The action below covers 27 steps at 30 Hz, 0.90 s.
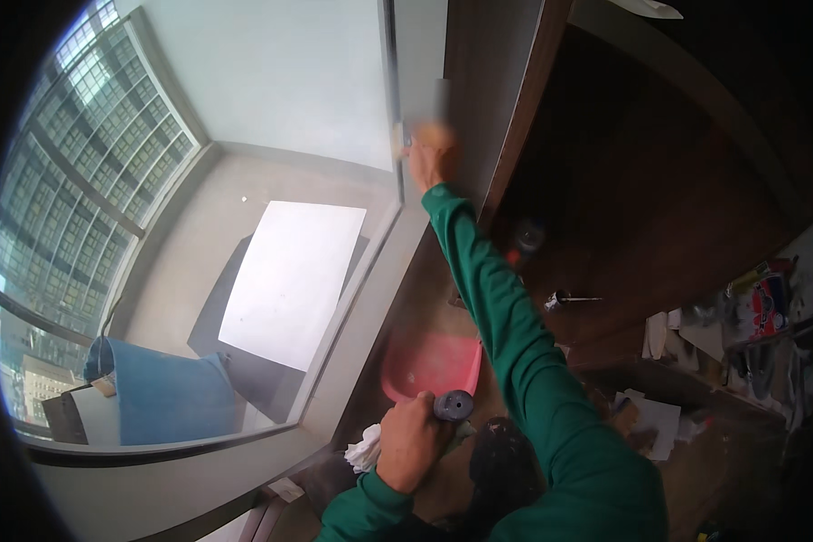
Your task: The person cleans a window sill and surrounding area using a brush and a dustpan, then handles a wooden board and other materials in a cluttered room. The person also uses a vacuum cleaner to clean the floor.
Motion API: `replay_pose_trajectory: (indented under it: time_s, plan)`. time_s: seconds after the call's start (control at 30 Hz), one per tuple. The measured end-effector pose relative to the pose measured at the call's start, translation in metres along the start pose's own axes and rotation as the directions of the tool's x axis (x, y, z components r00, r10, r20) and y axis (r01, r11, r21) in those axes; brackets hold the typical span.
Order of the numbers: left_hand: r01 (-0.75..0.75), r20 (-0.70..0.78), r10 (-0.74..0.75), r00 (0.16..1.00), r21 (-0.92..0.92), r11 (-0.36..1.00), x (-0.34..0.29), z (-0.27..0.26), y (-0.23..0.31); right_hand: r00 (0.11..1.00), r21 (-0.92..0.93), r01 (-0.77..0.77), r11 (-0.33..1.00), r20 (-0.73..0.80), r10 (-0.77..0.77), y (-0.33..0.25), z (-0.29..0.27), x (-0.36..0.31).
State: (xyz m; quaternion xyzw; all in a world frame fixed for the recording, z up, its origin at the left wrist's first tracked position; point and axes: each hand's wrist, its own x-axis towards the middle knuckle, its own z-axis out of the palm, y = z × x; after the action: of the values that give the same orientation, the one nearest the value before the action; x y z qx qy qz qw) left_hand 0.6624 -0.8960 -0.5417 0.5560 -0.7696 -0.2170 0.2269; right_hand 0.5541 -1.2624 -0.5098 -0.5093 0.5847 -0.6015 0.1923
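Note:
My left hand (411, 443), low in the middle, is closed around a dark grey cylinder (453, 406) with a small hole in its round end. A crumpled white cloth (364, 449) shows against the left side of this hand; I cannot tell whether it is held too. My right hand (433, 163) is raised far ahead, at the light upright frame (418, 81) beside the glass. Its fingers are curled and partly smeared by motion. A blurred grey strip (443, 99) stands up just above them, but what the hand grips cannot be made out.
Below my right arm lies a pink dustpan-like plastic piece (434, 363). Beyond the glass are a white sheet (291, 280) and a blue cloth-like cover (172, 397). A dark wooden panel (641, 172) stands at right, with a cluttered shelf (723, 388) and papers (652, 425) below.

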Motion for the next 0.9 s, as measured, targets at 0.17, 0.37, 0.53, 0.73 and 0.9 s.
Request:
replay_pose_trajectory:
  time_s: [0.17,0.37,0.53,0.73,0.9]
  plan:
    - [0.029,0.016,-0.028,0.999,-0.069,0.997,0.005,-0.006,0.016,0.94,0.396,0.341,0.853,-0.174,-0.295,-0.087,-0.051,0.024]
    - [0.084,-0.007,-0.085,0.996,-0.131,0.988,0.009,-0.012,0.022,0.995,0.156,0.103,0.982,-0.014,-0.102,0.034,-0.039,-0.037]
    - [0.201,0.128,-0.18,0.975,-0.169,0.965,0.019,-0.036,0.036,0.992,0.075,-0.1,0.992,0.086,0.093,0.033,-0.037,-0.02]
    - [0.282,0.184,-0.243,0.952,-0.227,0.932,0.019,-0.027,0.022,0.933,0.374,0.359,0.855,-0.152,-0.325,-0.243,-0.08,0.079]
    - [0.191,0.098,-0.177,0.979,-0.153,0.97,0.023,-0.027,0.037,0.785,0.389,0.61,0.691,-0.172,-0.596,-0.324,-0.109,0.075]
